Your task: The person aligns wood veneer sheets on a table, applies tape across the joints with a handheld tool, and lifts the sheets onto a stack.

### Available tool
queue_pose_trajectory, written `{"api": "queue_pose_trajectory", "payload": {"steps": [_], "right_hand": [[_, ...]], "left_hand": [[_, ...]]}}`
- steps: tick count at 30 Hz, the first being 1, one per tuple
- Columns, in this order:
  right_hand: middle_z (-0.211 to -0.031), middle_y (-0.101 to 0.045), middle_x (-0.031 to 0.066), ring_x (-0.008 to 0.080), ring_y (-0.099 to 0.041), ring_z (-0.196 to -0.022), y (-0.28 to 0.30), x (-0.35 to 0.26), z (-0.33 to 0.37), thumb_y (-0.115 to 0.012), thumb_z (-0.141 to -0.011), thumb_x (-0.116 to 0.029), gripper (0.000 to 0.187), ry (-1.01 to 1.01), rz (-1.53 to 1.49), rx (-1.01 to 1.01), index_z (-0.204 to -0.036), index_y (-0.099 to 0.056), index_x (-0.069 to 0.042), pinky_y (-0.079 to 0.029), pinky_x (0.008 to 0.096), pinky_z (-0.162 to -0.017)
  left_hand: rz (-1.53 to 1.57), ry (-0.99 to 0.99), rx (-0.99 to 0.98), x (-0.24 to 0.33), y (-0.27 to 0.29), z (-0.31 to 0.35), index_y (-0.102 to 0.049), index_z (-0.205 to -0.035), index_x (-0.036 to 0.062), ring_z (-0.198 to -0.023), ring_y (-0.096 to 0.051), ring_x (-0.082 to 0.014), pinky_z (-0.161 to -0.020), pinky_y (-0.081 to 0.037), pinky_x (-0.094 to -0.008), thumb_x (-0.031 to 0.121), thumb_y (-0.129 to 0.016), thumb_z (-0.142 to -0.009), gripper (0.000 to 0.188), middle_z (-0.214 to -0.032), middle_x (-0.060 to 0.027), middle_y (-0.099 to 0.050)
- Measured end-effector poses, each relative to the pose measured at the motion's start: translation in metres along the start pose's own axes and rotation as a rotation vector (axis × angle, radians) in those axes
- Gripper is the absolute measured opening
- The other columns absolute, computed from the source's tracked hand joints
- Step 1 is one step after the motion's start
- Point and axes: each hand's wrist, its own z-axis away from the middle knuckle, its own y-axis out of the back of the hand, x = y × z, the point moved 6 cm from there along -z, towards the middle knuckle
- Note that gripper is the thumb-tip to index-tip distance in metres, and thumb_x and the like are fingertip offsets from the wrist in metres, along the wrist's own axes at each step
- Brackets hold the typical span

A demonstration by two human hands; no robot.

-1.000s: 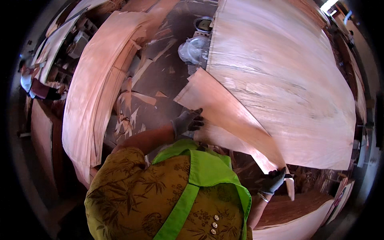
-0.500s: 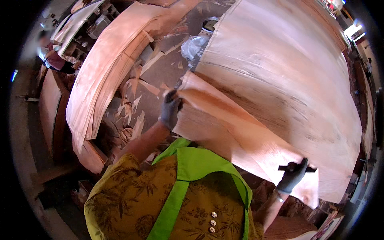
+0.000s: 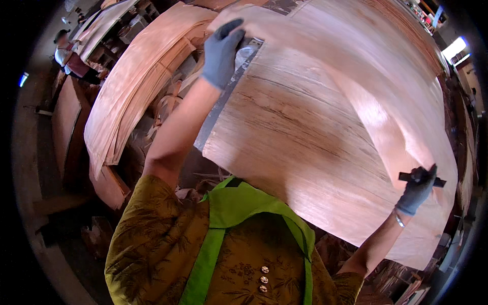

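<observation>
A thin, pale wood veneer sheet [image 3: 351, 61] arches up in the air between my two gloved hands, its near edge lifted. At the far left end, my left hand [image 3: 221, 55] in a grey glove is closed on the sheet's edge, arm stretched forward. My right hand [image 3: 418, 192], also gloved, grips the sheet's right end and keeps a black, flat bar-shaped tool [image 3: 405, 177] across its fingers; the tool's exact kind is hidden. Beneath lies a broad veneer sheet [image 3: 284, 117] with dark grain streaks, on the work surface.
To the left stands a curved stack of veneer sheets [image 3: 137, 76] with ragged edges. Veneer scraps [image 3: 170, 101] litter the floor between it and the work surface. A clear plastic bag [image 3: 245, 55] sits behind my left hand. A person [image 3: 71, 56] stands at the far left.
Both hands have moved forward, the right one also rightward, carrying the veneer sheet up and away from my body. The streaked sheet beneath has come into view.
</observation>
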Motion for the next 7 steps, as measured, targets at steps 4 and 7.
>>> {"api": "queue_pose_trajectory", "payload": {"steps": [4, 7], "right_hand": [[-0.056, -0.046, 0.0034, 0.0137, -0.045, -0.051, 0.021, 0.063, 0.026, -0.053, -0.091, -0.027, 0.019, -0.241, -0.06, 0.066, -0.082, -0.053, -0.01, -0.041, 0.0281, -0.051], [-0.06, -0.05, 0.0035, 0.0156, -0.046, -0.048, 0.067, 0.132, 0.03, -0.056, -0.089, -0.029, 0.026, -0.383, -0.211, -0.066, -0.107, -0.058, -0.01, -0.041, 0.0297, -0.049]], "left_hand": [[0.104, 0.241, 0.085, -0.054, 0.043, 0.042, -0.059, -0.113, -0.0002, -0.069, -0.054, -0.0095, -0.063, -0.047, -0.0205, 0.003, -0.055, -0.086, 0.028, -0.085, -0.0021, -0.06], [0.085, 0.338, 0.003, -0.132, 0.07, 0.05, -0.058, -0.118, 0.0046, -0.072, -0.056, -0.0104, -0.066, -0.05, -0.0243, 0.005, -0.058, -0.085, 0.033, -0.091, -0.0026, -0.06]]}}
